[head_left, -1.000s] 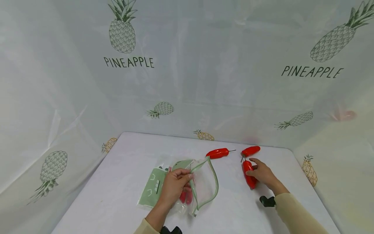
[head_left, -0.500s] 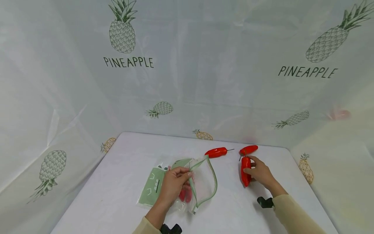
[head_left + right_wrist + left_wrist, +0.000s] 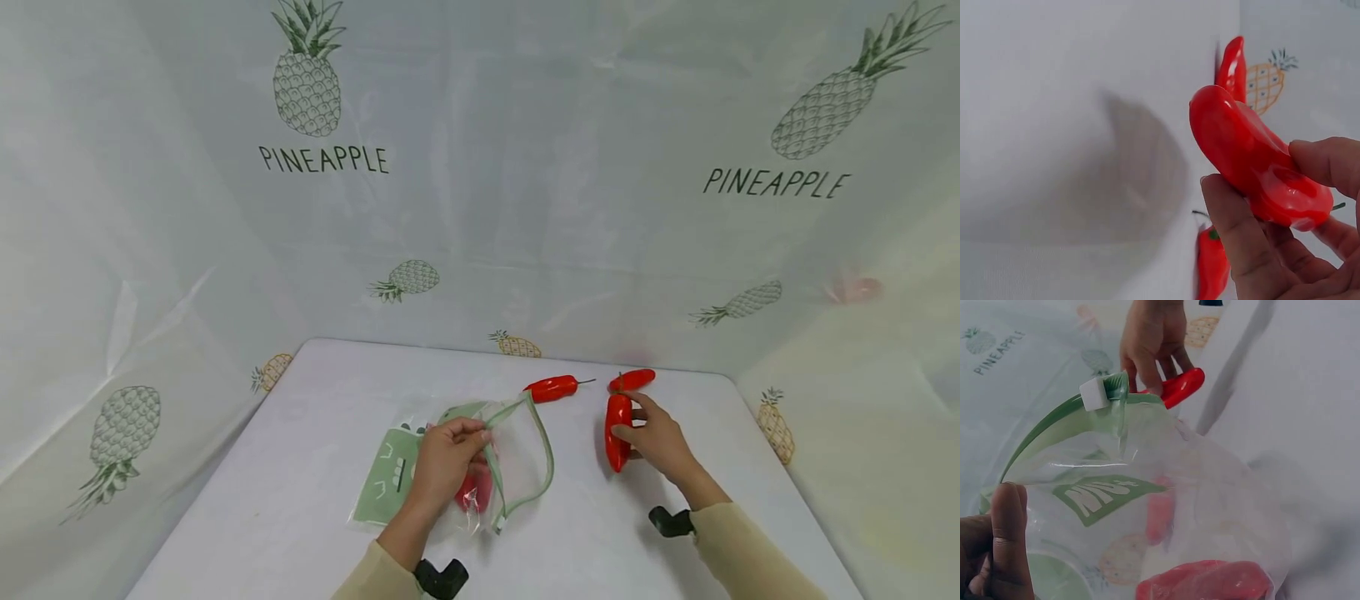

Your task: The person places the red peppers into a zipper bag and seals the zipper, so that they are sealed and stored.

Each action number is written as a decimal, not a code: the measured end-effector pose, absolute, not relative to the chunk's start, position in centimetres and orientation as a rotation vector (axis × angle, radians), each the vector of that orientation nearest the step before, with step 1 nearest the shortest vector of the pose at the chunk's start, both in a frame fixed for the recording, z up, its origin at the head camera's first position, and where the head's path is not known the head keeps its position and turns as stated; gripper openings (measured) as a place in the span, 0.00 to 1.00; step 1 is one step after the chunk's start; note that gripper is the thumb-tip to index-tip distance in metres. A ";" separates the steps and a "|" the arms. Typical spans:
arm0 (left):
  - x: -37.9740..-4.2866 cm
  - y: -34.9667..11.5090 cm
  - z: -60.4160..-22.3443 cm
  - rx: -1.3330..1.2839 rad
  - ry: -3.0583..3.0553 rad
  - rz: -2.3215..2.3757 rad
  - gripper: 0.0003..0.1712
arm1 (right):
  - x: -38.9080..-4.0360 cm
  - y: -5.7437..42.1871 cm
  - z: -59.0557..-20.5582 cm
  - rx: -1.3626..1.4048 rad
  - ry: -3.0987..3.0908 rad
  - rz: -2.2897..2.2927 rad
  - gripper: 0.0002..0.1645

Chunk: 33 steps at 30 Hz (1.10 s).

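Note:
My left hand [image 3: 448, 458] pinches the rim of a clear zip bag [image 3: 1210, 487] with green edging and a white slider [image 3: 1093, 394]. The bag's mouth gapes toward the right, and red peppers [image 3: 1204, 581] lie inside it. My right hand [image 3: 660, 437] grips a glossy red pepper [image 3: 1241, 144] between thumb and fingers. A shadow falls on the table apart from this pepper, which is raised off the surface. Two more red peppers lie near the back edge: one pepper [image 3: 553, 388] behind the bag, another pepper [image 3: 633, 380] just beyond the right hand.
A flat green printed bag [image 3: 382, 492] lies under and left of the left hand. The white table [image 3: 285, 467] is enclosed by a pale curtain [image 3: 540, 208] printed with pineapples at the back and sides. Black wrist mounts [image 3: 670, 522] sit at both wrists.
My right hand has closed its grip on the near red pepper, lifted it and moved it slightly left. The left hand keeps pinching the bag rim in nearly the same place.

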<state>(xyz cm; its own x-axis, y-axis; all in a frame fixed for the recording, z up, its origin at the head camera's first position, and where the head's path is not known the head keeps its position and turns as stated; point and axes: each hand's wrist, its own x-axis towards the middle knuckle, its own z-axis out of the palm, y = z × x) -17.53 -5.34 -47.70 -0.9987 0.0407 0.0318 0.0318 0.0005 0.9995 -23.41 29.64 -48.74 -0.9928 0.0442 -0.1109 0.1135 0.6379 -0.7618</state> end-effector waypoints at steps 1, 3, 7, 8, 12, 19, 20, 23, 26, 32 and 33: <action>-17.7 -5.3 -47.7 0.078 2.220 2.216 0.15 | -23.3 29.4 -48.6 0.132 2.770 -1.308 0.51; -18.0 -5.2 -47.5 0.067 2.227 2.219 0.14 | -23.1 29.0 -48.4 0.121 2.767 -1.331 0.50; -18.5 -5.1 -47.1 0.052 2.235 2.231 0.14 | -22.7 28.4 -48.0 0.076 2.771 -1.363 0.49; -18.5 -5.1 -47.0 0.049 2.237 2.232 0.14 | -22.6 28.2 -47.9 0.065 2.770 -1.375 0.49; -18.7 -5.0 -46.8 0.067 2.248 2.233 0.14 | -22.0 27.4 -47.3 0.028 2.763 -1.418 0.49; -18.7 -4.9 -46.7 0.058 2.245 2.233 0.15 | -20.9 25.8 -46.1 -0.039 2.753 -1.468 0.48; -18.6 -4.8 -46.6 0.055 2.246 2.230 0.14 | -20.8 25.6 -45.9 -0.046 2.755 -1.479 0.47; -18.6 -4.8 -46.5 0.057 2.242 2.226 0.14 | -20.3 24.8 -45.3 -0.050 2.747 -1.529 0.47; -18.5 -4.6 -46.5 0.071 2.241 2.225 0.15 | -19.9 23.9 -44.8 -0.038 2.739 -1.576 0.48; -18.3 -4.3 -46.7 0.103 2.228 2.241 0.15 | -19.3 22.2 -44.7 -0.039 2.715 -1.650 0.45; -18.4 -4.2 -46.7 0.098 2.223 2.244 0.15 | -19.2 21.9 -44.7 -0.043 2.706 -1.666 0.45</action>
